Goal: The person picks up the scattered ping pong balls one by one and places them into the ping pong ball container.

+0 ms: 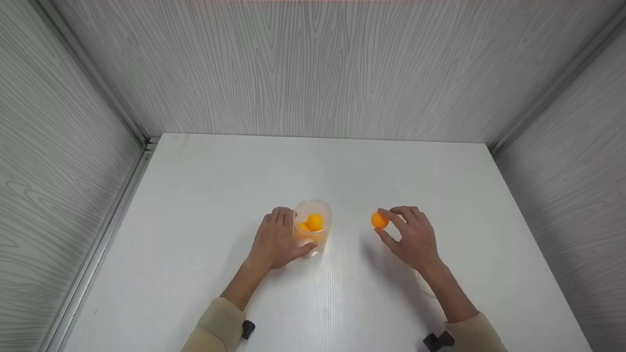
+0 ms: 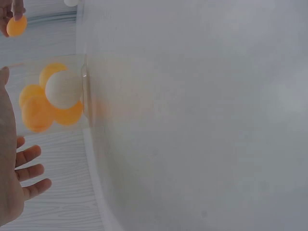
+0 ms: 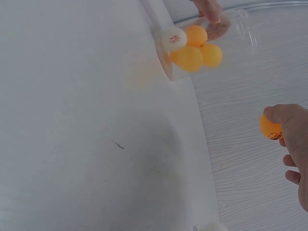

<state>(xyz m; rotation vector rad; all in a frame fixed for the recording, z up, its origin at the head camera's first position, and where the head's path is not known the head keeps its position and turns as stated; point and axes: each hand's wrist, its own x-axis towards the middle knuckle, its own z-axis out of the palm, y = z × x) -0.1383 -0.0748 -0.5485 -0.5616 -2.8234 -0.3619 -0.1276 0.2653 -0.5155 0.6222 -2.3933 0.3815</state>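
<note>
An upright clear plastic jar [image 1: 320, 240] stands on the table with several orange ping-pong balls [image 2: 38, 114] and a white ping-pong ball [image 2: 63, 90] inside. My left hand [image 1: 278, 240] holds the jar from its left side, thumb across the front and fingers behind. To the right of the jar, my right hand [image 1: 412, 238] pinches an orange ping-pong ball [image 1: 379, 220] between thumb and fingertip, raised over the table. Dark print shows on that ball in the right wrist view.
A clear round rim [image 1: 424, 286] lies on the white table [image 1: 220, 171], partly hidden under my right forearm. Something white and rounded [image 3: 212, 226] shows at the bottom edge of the right wrist view. Wood-grain panels [image 1: 313, 68] enclose the back and both sides.
</note>
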